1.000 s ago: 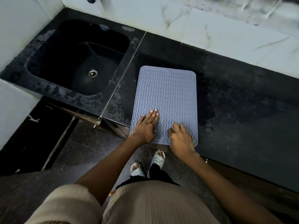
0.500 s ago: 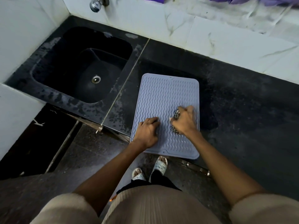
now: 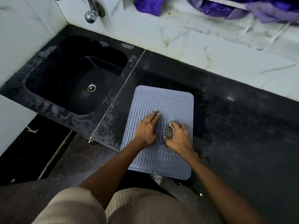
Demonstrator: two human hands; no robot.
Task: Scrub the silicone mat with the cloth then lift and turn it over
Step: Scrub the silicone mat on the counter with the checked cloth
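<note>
While left hand [image 3: 148, 129] flattens wavy-ribbed mat [image 3: 169, 101], right hand [image 3: 178, 139] grips checkered cloth [image 3: 170, 130].

The silicone mat [image 3: 163, 110] lies flat on the countertop [image 3: 234, 126], its near edge jutting past the counter's front. On the mat rest both hands — the left hand [image 3: 148, 130] at nine o'clock of the right hand [image 3: 178, 139], which holds the cloth [image 3: 169, 130] between them. The sink [image 3: 72, 81] sits at ten o'clock of the mat, the tap [image 3: 92, 12] on the wall behind it.

The black stone counter [image 3: 234, 120] carries the grey silicone mat [image 3: 168, 101].
</note>
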